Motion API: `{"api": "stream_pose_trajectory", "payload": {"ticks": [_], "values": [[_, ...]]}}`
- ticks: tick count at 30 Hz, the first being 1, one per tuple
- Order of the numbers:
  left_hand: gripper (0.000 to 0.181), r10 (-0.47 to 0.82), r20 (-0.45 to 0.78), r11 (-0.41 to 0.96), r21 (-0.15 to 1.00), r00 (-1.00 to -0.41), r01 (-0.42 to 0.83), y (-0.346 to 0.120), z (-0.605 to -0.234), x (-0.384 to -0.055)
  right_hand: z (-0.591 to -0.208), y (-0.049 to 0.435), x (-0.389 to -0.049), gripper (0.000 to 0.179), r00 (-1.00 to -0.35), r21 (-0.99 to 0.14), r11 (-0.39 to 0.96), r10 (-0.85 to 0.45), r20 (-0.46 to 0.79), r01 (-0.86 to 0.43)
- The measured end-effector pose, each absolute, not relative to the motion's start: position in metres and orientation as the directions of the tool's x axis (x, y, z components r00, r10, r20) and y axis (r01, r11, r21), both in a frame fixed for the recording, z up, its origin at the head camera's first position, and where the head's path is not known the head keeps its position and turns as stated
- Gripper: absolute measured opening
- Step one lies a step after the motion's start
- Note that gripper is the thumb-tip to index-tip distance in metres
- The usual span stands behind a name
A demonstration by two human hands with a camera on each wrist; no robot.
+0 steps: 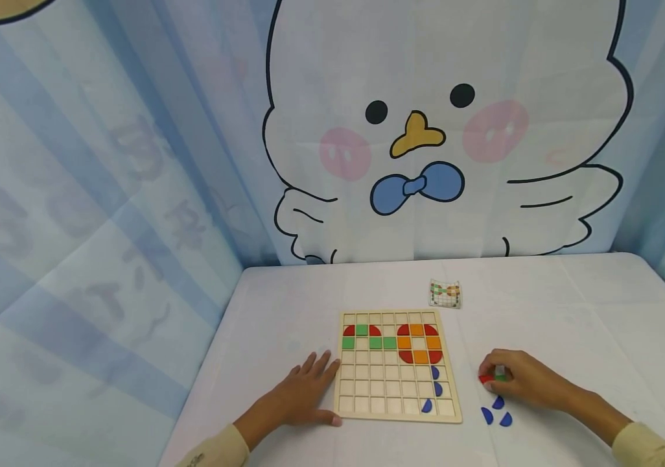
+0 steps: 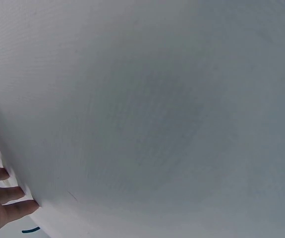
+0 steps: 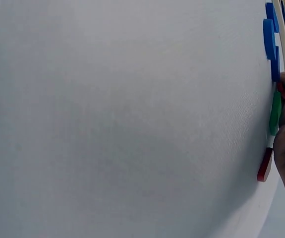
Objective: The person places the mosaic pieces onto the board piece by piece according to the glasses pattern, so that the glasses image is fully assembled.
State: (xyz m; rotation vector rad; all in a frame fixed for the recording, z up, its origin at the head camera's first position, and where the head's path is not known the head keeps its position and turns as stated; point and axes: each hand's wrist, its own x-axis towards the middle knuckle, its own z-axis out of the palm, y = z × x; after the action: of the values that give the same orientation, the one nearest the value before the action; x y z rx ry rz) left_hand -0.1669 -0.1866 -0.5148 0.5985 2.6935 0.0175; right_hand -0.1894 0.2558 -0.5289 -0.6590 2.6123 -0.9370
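My left hand lies spread at the left edge of a wooden grid board, its index fingertip and thumb right at the frame. In the left wrist view its fingers show at the lower left. Right of the board, my right hand pinches a red piece between thumb and fingertips. Under that hand lie a green piece and another red piece, partly hidden in the head view. Green squares, orange squares, red quarter-rounds and blue pieces fill some cells.
Three loose blue pieces lie on the white tablecloth just below the right hand. A small pattern card lies behind the board's far right corner. Printed curtains hang at the table's back and left.
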Motion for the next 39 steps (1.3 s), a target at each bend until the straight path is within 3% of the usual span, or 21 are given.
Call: {"api": "stream_pose_trajectory", "payload": {"ticks": [25, 39], "values": [[0.108, 0.405, -0.369, 0.912, 0.096, -0.837, 0.399, -0.184, -0.512, -0.165, -0.512, 0.217, -0.197, 0.010, -0.818, -0.765, 0.572, -0.565, -0.105, -0.297], [0.109, 0.397, -0.371, 0.915, 0.088, -0.840, 0.394, -0.185, -0.510, -0.164, -0.518, 0.174, -0.210, 0.015, -0.758, -0.777, 0.473, -0.653, 0.007, -0.414]]}}
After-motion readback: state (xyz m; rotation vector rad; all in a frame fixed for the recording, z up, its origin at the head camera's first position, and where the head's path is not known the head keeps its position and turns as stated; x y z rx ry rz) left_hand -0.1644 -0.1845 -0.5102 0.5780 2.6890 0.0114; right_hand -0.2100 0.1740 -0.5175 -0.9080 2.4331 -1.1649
